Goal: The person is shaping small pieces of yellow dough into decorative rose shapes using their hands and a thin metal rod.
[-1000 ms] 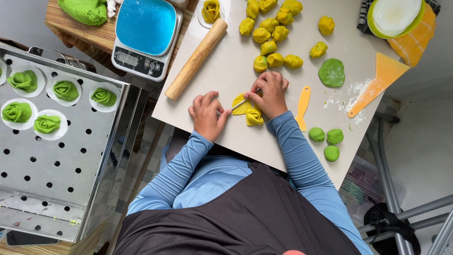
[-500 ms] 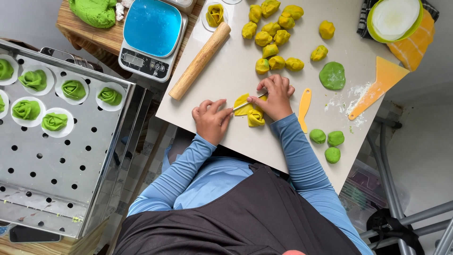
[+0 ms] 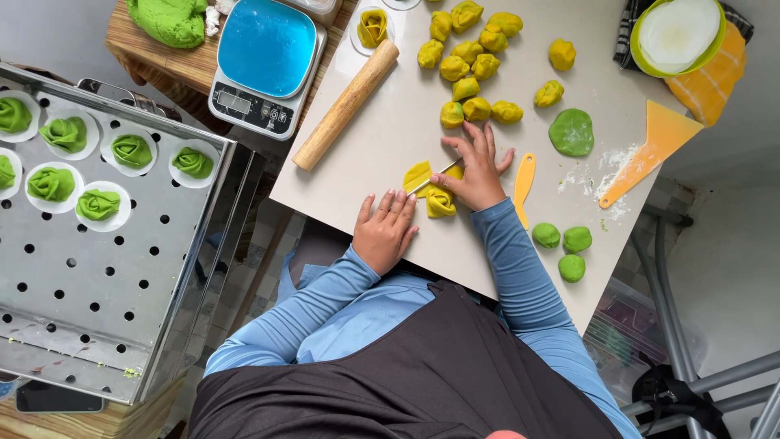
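Note:
My right hand [image 3: 479, 167] rests on the white tabletop [image 3: 382, 154] and pinches a thin pale stick [image 3: 433, 176] that lies across a rolled piece of yellow dough [image 3: 439, 201]. A cut yellow piece [image 3: 416, 176] sits just left of the stick. My left hand [image 3: 386, 228] lies flat near the table's front edge, holding nothing, a little short of the yellow dough. A small orange spatula [image 3: 524, 183] lies beside my right wrist.
A wooden rolling pin [image 3: 345, 106], a blue-topped scale [image 3: 264, 61], several yellow dough lumps [image 3: 471, 61], a flat green disc [image 3: 571, 132], three green balls [image 3: 561, 244], an orange scraper [image 3: 650, 150] and a green bowl [image 3: 678, 32] surround the work. At left, a perforated steel tray [image 3: 97, 309] holds green rose-shaped buns [image 3: 97, 203].
My left hand has let go of the dough and drawn back toward the table's front edge. My right hand stays on the stick at the yellow dough.

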